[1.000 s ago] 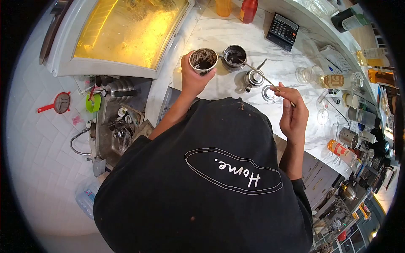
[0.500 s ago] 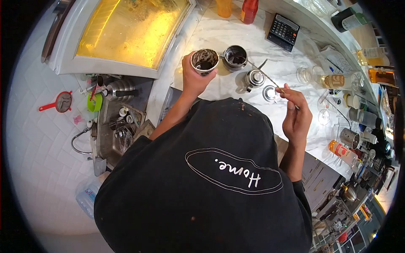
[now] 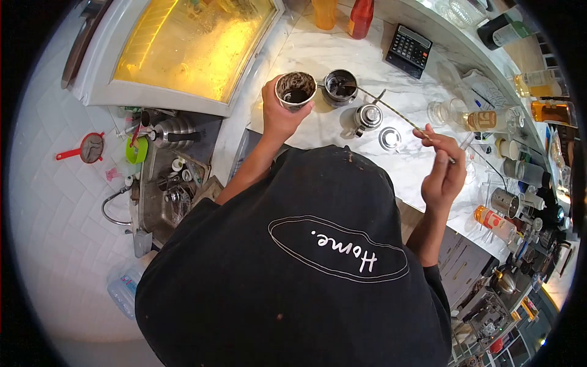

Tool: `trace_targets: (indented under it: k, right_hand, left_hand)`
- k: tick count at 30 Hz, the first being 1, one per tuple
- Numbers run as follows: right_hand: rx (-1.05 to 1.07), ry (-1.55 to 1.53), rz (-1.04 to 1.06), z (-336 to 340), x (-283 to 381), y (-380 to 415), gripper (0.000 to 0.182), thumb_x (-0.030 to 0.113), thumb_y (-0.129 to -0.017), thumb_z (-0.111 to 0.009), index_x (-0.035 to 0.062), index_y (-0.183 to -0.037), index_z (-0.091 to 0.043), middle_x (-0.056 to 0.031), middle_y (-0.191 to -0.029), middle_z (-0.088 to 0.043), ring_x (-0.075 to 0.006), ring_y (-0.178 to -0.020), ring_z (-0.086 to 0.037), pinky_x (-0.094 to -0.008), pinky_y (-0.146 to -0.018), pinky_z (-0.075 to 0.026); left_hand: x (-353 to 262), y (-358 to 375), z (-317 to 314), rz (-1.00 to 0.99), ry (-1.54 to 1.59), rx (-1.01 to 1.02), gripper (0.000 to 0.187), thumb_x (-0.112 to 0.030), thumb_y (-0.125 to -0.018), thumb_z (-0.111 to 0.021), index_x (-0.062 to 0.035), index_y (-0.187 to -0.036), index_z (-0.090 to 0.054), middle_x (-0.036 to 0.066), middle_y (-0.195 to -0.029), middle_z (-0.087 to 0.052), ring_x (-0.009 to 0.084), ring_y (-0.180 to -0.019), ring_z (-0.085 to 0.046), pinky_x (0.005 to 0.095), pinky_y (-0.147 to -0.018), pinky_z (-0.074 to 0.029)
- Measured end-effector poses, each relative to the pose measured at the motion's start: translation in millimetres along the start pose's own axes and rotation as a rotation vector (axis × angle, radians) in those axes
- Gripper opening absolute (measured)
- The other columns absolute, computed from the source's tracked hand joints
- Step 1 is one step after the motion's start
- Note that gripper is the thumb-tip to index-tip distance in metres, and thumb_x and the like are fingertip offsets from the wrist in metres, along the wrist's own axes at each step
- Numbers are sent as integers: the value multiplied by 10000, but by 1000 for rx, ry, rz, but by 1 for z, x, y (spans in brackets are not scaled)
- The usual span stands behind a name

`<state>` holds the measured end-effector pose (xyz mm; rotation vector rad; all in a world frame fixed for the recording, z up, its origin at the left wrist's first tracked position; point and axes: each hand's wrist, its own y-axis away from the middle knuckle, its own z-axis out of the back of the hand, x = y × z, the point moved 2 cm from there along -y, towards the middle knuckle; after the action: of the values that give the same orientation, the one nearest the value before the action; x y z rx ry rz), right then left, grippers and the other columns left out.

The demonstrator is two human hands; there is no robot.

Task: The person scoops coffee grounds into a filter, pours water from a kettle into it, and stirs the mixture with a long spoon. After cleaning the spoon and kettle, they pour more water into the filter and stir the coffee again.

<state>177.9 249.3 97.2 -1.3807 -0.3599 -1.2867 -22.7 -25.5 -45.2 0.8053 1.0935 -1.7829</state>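
Observation:
My left hand [image 3: 281, 121] is wrapped round a paper cup [image 3: 296, 105], whose inner wall is smeared dark above a dark liquid. Pinched in my right hand [image 3: 443, 170] is a long thin bar spoon [image 3: 396, 112]. The spoon slants left, and its far end reaches into a metal cup [image 3: 333, 98] with dark, wet-looking contents. That cup stands on the counter just right of the paper cup. Between the metal cup and my right hand sit a small steel pot [image 3: 367, 117] with a spout and a round metal lid-like disc [image 3: 390, 139].
A calculator [image 3: 409, 50], a red bottle [image 3: 361, 19] and an orange one [image 3: 325, 14] stand at the back of the marble counter [image 3: 306, 52]. Glasses and bottles [image 3: 483, 120] line the right. A yellow-lit glass-fronted cabinet [image 3: 189, 49] and a sink [image 3: 150, 208] are left.
My right hand has shifted right and slightly toward me, with the spoon still reaching into the metal cup. The left hand and paper cup have barely moved.

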Motion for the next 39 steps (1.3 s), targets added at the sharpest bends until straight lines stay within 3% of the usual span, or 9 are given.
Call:
trace_targets:
  k: [7, 9, 10, 16, 21, 22, 28, 31, 39]
  right_hand:
    - [-343, -269, -15, 30, -4, -17, 273, 183, -1141, -361, -40, -1151, -518, -208, -994, -676, -378, -941, -740, -584, -961, -586]
    - [-380, -306, -8, 44, -4, -29, 292, 215, -1145, -365, -26, -1138, -530, -187, -973, -683, -366, -893, -744, -608, -962, -577]
    - [-393, -326, -13, 50, -3, -34, 302, 231, -1147, -368, -19, -1131, -535, -176, -962, -687, -359, -869, -747, -619, -963, -572]
    - [-364, -323, 26, 79, 18, -81, 311, 255, -1146, -395, 5, -1114, -578, -151, -910, -696, -351, -811, -742, -653, -988, -536]
    - [-308, -174, -31, 73, 41, -125, 291, 186, -1140, -407, -53, -1091, -565, -158, -838, -685, -342, -838, -749, -594, -991, -562]
    - [-282, -173, -22, 72, 42, -134, 260, 157, -1130, -429, -67, -1097, -558, -147, -820, -686, -316, -852, -756, -483, -959, -590]
    - [-46, 37, -152, 77, 18, -192, 256, 197, -1103, -523, -31, -1041, -622, -95, -815, -718, -200, -822, -750, -278, -809, -560]
    - [8, 145, -188, 74, -9, -218, 314, 269, -1087, -555, -23, -1024, -650, -65, -777, -702, -131, -766, -703, -290, -758, -542]
    - [177, 183, -311, 40, -115, -262, 345, 301, -1076, -555, -22, -1006, -653, -79, -757, -692, -152, -749, -696, -302, -717, -535]
  left_hand:
    - [-17, -20, 11, -30, -156, -33, 866, -154, -709, -951, -16, -1381, -422, 144, -1232, -640, 223, -1155, -652, 359, -991, -523]
    - [-24, -32, 10, -4, -9, -15, 828, -230, -667, -966, -38, -1327, -504, 154, -1233, -556, 314, -1162, -592, 416, -998, -492]
    - [-31, -39, 13, -81, -102, 27, 842, -179, -694, -966, -17, -1352, -466, 143, -1216, -657, 226, -1142, -661, 355, -988, -525]
    - [-86, -75, 4, -96, 76, 193, 779, -222, -677, -957, -26, -1313, -552, 151, -1216, -674, 277, -1134, -677, 386, -986, -534]
    - [-116, -104, -21, -216, 95, 385, 772, -184, -659, -939, -61, -1324, -568, 141, -1223, -680, 294, -1147, -672, 383, -1015, -520]
    - [-118, -110, -29, -227, 92, 438, 792, -165, -648, -930, -68, -1340, -558, 139, -1215, -685, 306, -1152, -668, 382, -1021, -513]
    - [-120, -145, -83, -211, 134, 702, 798, -175, -689, -916, -69, -1375, -524, 126, -1229, -680, 238, -1181, -651, 361, -1057, -481]
    - [-112, -157, -110, -203, 172, 803, 781, -159, -690, -912, -69, -1362, -525, 124, -1246, -666, 246, -1191, -642, 371, -1062, -478]
    - [-39, -177, -168, -337, 62, 886, 746, -141, -646, -908, -62, -1299, -558, 148, -1189, -699, 327, -1144, -667, 407, -1001, -519]
